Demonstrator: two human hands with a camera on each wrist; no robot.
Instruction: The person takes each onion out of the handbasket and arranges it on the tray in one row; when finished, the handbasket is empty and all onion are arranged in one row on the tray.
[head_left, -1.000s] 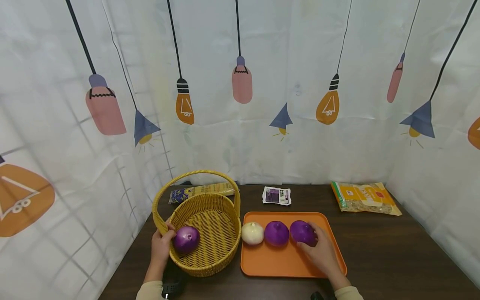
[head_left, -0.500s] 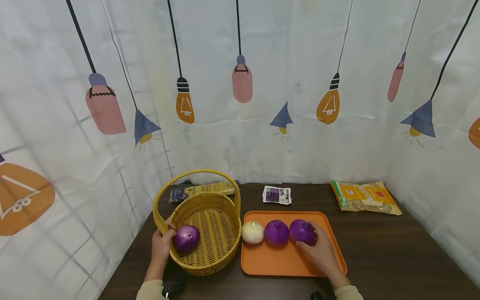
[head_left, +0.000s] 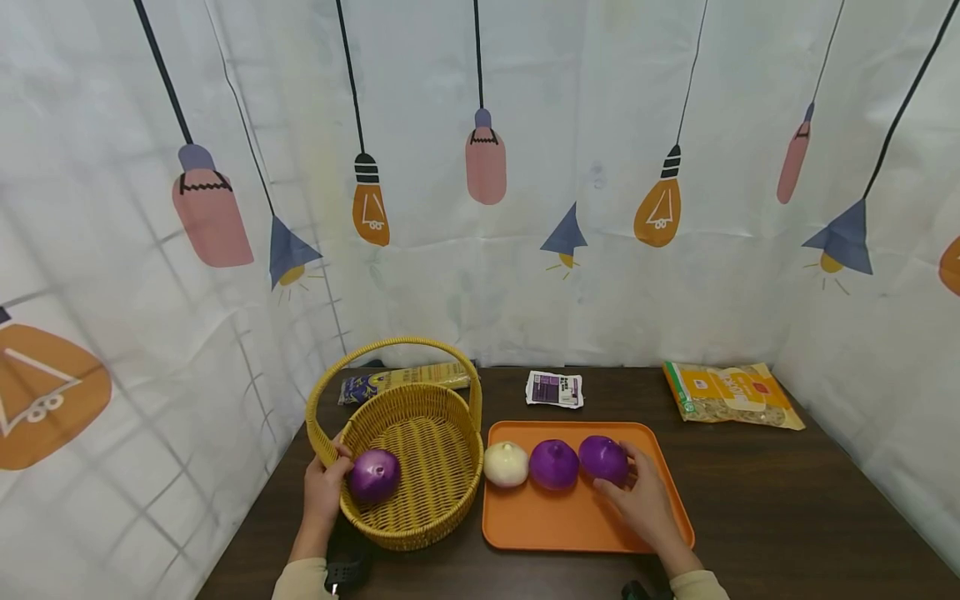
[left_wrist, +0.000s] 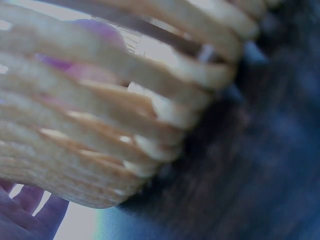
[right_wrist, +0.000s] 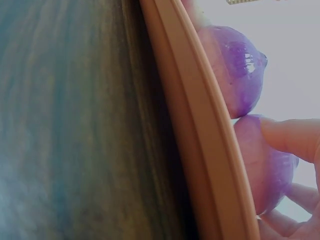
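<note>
In the head view, my left hand (head_left: 325, 486) grips the rim of a yellow woven basket (head_left: 435, 533) at its left side, by the foot of its handle. Inside, against that side, lies a purple onion (head_left: 375, 476). My right hand (head_left: 643, 496) holds another purple onion (head_left: 603, 457) at the right of an orange tray (head_left: 555, 529); the right wrist view shows the thumb on this onion (right_wrist: 267, 167) and fingers behind it. A purple onion (head_left: 554, 465) and a white onion (head_left: 506, 465) line up beside it. The left wrist view is blurred, with the basket wall (left_wrist: 95, 105) filling much of it.
A long yellow and blue packet (head_left: 405, 380) lies behind the basket. A small white and purple packet (head_left: 554, 389) is behind the tray, and a yellow and green bag (head_left: 731, 395) at the back right of the dark table (head_left: 787, 500). Lamp-print curtains (head_left: 480, 283) enclose it.
The onion in my right hand has shifted very slightly toward the back of the tray. My left hand, the basket and the other onions stay in place.
</note>
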